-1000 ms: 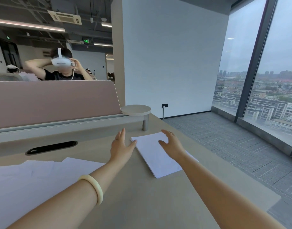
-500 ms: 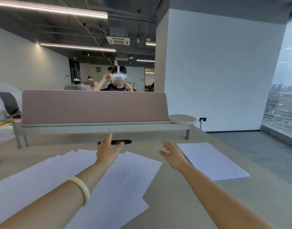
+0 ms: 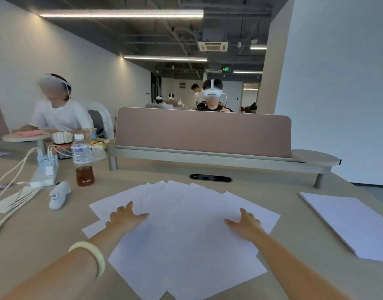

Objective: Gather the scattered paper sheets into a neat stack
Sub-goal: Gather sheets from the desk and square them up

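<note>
Several white paper sheets [image 3: 186,230] lie fanned and overlapping on the beige desk [image 3: 45,245] right in front of me. My left hand [image 3: 126,216] rests flat on the left side of the spread, fingers apart. On the right side of the same spread lies my right hand [image 3: 243,221], also flat with fingers spread. A squared stack of white sheets [image 3: 348,221] sits apart at the desk's right edge.
A bottle [image 3: 82,161] of brown drink, a white handheld controller [image 3: 59,194], a power strip [image 3: 45,172] with cables and a cup of sticks stand at the left. A pink divider panel [image 3: 203,131] closes the desk's far side. People sit beyond it and at the left.
The view has swung left from the squared stack to the fanned sheets. Both hands moved from beside that stack and now lie flat on the spread.
</note>
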Motion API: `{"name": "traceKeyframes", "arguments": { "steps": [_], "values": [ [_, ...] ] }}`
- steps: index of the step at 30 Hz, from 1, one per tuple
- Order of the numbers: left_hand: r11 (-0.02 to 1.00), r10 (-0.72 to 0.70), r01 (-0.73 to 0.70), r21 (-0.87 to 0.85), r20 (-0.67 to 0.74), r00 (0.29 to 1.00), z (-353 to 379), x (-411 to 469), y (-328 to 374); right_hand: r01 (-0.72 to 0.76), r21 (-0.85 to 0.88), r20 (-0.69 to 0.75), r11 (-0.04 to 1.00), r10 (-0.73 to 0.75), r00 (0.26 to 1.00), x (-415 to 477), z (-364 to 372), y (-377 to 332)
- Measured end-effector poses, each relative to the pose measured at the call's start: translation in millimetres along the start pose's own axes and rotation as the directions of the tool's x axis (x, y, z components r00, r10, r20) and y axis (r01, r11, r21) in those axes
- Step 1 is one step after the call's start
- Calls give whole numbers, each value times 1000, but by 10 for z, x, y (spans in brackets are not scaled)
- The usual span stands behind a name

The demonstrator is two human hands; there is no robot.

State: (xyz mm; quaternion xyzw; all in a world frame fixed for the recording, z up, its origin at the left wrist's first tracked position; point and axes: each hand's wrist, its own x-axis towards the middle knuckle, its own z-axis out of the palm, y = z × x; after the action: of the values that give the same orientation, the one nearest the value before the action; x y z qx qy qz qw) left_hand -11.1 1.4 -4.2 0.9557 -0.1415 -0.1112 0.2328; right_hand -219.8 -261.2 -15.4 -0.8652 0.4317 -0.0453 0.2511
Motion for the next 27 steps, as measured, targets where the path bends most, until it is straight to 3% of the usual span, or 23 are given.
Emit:
{"name": "traceKeyframes", "arguments": {
  "steps": [7, 15, 18, 21, 24, 27],
  "values": [
    [977, -28, 11, 211, 75, 997, 205, 43, -207, -32, -179, -3, 983, 32, 999, 51, 326, -107],
    [991, 67, -72, 117, 47, 997, 300, 105, 46, 13, -126, -26, 992, -16, 1000, 64, 309, -207],
    [998, 65, -66, 11, 56, 996, 251, 165, 106, 48, 37, -54, 998, -46, 997, 65, 186, -209],
    [981, 68, -46, -189, 109, 992, 189, 275, 137, 81, 336, -64, 938, -63, 996, 96, 65, -184],
    [846, 132, -48, -531, 120, 984, 133, 336, 190, 86, 522, -113, 849, -31, 993, 147, -16, -147],
    [756, 129, 44, -653, 215, 968, 61, 328, 202, 47, 650, -102, 759, 26, 994, 188, -74, -118]
  ]
}}
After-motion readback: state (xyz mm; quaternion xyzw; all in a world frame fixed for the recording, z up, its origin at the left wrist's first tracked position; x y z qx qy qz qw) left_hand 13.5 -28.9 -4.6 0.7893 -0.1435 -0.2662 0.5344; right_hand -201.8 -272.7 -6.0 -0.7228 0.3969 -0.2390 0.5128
